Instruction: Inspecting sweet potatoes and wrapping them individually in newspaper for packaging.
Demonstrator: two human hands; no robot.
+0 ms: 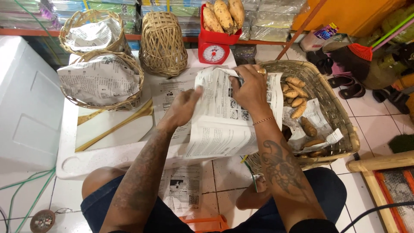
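A seated person folds a sheet of newspaper (224, 125) over the near edge of a white foam slab (69, 159) that serves as a low bench. The right hand (251, 88) pinches the sheet's top edge between thumb and fingers; the left hand (183, 108) presses against the paper's left side, its fingertips hidden behind the fold, so its grip cannot be told. The sheet is creased and printed, draped down past the slab's front edge. Its right part hides a portion of the large woven basket (334, 112) beside the slab, which holds brown sweet potatoes (295, 97) on paper scraps. At the slab's far left corner sit two paper-lined baskets (101, 82), contents covered. An upturned basket (163, 43) stands by a red scale (214, 45) (its pan heaped with more tubers, cut off by the frame's top).
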